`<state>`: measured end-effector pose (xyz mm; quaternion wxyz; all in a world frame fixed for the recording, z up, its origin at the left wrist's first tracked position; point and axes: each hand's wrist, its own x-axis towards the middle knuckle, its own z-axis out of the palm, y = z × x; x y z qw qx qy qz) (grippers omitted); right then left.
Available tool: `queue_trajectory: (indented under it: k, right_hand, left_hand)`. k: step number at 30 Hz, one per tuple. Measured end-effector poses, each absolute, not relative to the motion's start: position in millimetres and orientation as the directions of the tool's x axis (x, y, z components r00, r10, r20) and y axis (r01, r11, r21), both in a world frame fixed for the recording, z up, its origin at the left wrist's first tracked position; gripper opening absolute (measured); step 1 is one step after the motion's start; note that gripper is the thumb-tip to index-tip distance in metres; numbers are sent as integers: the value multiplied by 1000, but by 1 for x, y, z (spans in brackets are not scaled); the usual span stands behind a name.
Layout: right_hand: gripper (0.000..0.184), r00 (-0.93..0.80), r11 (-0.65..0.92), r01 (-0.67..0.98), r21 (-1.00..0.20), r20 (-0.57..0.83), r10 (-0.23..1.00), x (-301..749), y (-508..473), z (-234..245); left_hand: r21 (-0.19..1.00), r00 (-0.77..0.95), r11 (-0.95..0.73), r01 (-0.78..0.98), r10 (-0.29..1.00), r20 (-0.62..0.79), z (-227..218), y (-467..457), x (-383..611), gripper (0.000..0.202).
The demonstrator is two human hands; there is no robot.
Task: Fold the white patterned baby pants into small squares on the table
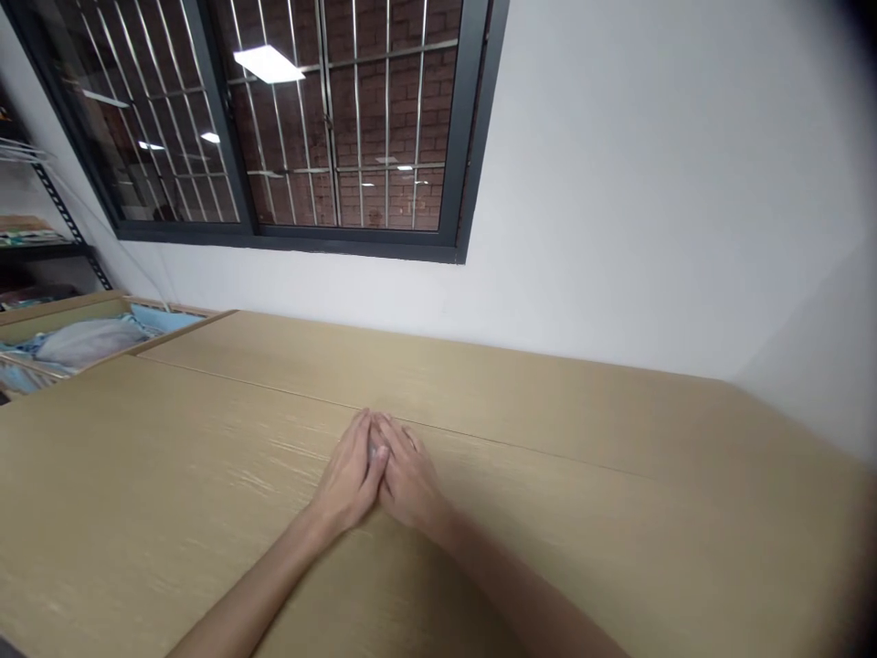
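My left hand [352,471] and my right hand [409,475] meet at the middle of a tan, wood-coloured tabletop [206,457]. Their fingertips touch near the long seam, and the thumbs lie side by side. Both hands are closed and cupped toward each other, with the fingers of each pressed together. In the narrow gap between them a small greyish-white bit [374,450] shows. The hands hide most of it, so its kind cannot be made out. Fine wrinkles in the surface run left of my left hand.
A white wall [617,183] rises behind the table, with a dark-framed, barred window [356,242]. At the left, an open box [61,306] holds a pale bag [92,340] and blue material. A black-framed shelf [47,251] stands beyond it.
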<state>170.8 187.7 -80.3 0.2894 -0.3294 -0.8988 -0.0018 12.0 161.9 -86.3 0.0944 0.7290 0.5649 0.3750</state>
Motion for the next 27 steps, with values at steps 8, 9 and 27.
queue_trajectory:
  k: [8,9,27]
  right_hand:
    - [67,-686,794,565,-226,406,604,178,195,-108]
    - [65,-678,784,573,-238,400,617,179,196,-109]
    - [90,-714,761,554,-337,278,643,216,201,-86]
  left_hand:
    - [347,182,-280,895,940,290,-121,156,17,77]
    - [323,179,-270,907,942,284,-122,155,16,78]
    - [180,369,-422,889,891,266,-83,143,-8,74]
